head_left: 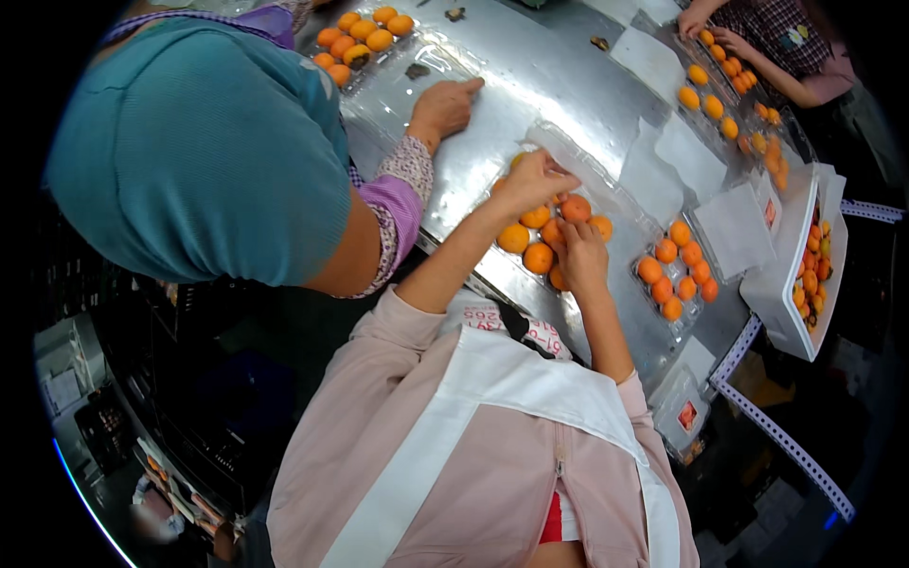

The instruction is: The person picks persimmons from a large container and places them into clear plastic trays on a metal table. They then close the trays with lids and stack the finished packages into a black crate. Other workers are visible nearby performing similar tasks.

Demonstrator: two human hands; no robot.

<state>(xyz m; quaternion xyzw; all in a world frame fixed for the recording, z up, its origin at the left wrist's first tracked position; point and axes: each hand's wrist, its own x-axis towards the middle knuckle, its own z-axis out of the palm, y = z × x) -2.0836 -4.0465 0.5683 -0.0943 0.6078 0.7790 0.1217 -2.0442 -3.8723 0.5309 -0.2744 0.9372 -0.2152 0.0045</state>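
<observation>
Below my hands a clear plastic tray [597, 180] holds several round orange fruits [538, 257] on the metal table, its lid side folded out at the far side. My left hand [538, 185] is over the far part of the tray, thumb and fingers drawn together above the fruits. Anything inside that pinch is hidden. Lower and to the right, my right hand [583, 257] curls its fingertips round an orange fruit [552, 231] among the others. A redder fruit [574, 208] lies between the two hands.
A second filled tray [677, 273] lies to the right, near white sheets [734, 232] and a white crate [791, 303] of fruit. At left, a co-worker's hand [445, 112] rests by another fruit tray [365, 43]. Another person's hands [724, 38] work at far right.
</observation>
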